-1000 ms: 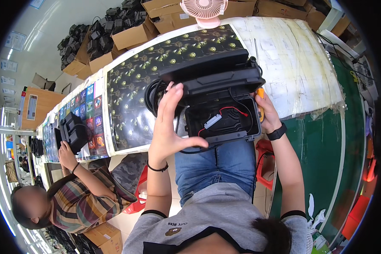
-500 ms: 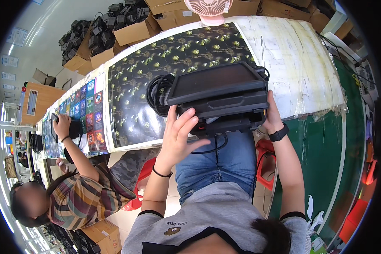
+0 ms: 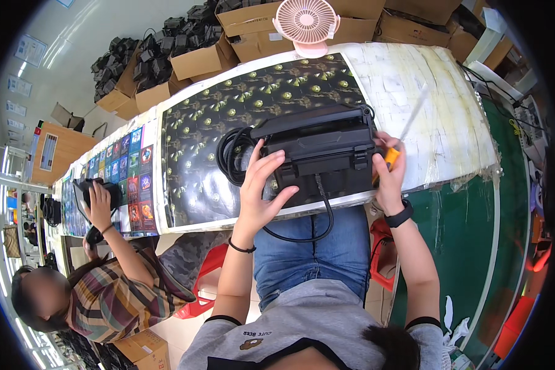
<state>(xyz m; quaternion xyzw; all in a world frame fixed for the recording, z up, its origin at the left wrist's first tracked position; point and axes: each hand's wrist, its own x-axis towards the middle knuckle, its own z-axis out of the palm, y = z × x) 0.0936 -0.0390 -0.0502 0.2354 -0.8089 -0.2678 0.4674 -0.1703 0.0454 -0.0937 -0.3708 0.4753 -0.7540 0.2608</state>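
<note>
Black case between both hands, left hand spread on it, right hand gripping orange-handled screwdriver.

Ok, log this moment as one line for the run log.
left hand: flat on black plastic device case | right hand: gripping orange-handled screwdriver at case's right edge | case: on patterned bench mat

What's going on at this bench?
A seated person steadies a black case on the table edge: the left hand lies spread on its front, and the right hand at its right side grips a yellow-handled screwdriver. A coiled cable hangs off the case. At left, a co-worker handles a similar black unit.
</note>
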